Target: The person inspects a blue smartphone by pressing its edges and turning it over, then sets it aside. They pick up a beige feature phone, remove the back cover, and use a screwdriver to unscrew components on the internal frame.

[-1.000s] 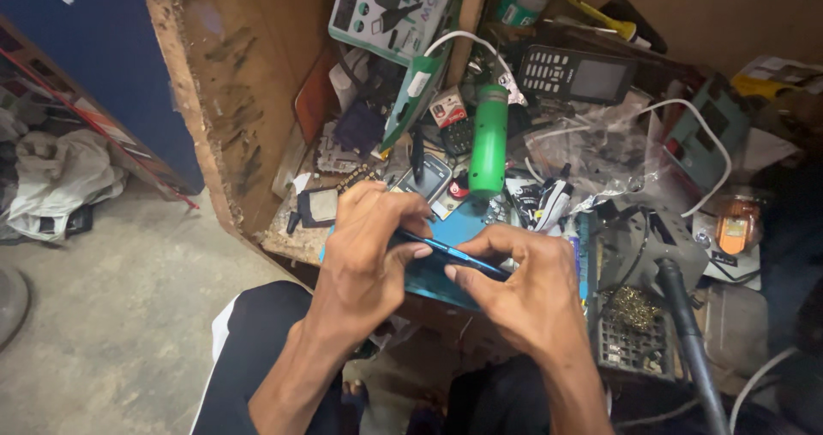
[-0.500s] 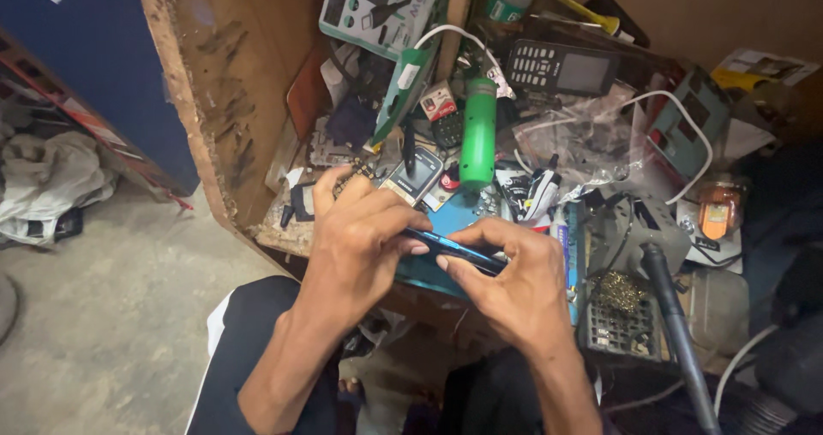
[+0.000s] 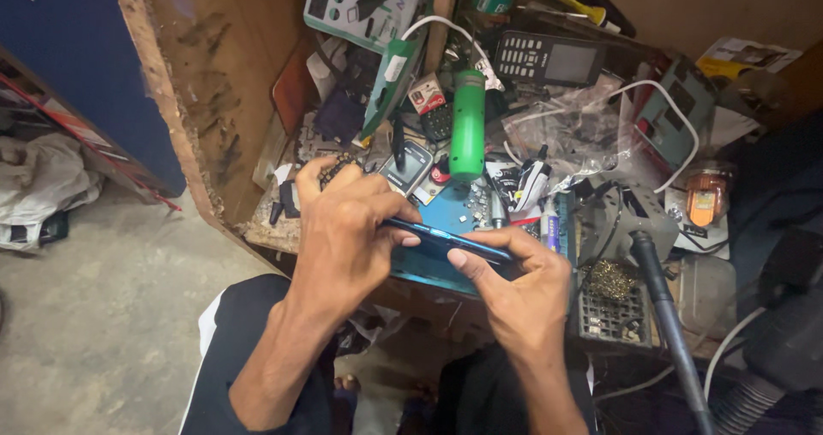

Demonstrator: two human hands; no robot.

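I hold a slim dark-blue smartphone (image 3: 446,240) edge-on between both hands, above a blue work mat (image 3: 429,268) at the front of a cluttered bench. My left hand (image 3: 343,229) grips its left end, fingers curled over the top. My right hand (image 3: 514,285) holds the right end, thumb pressed along the phone's near edge. A green cylindrical tool (image 3: 467,122) stands just beyond the phone.
The bench holds an old keypad phone (image 3: 410,168), a black desk telephone (image 3: 549,58), a boxed tool (image 3: 364,2), plastic bags, white cable and a metal tray of scraps (image 3: 613,302). A wooden side panel (image 3: 214,101) rises left; concrete floor lies below it.
Both hands with the phone have stayed together over the mat. The view shifted slightly, and my right thumb slid along the phone's edge.
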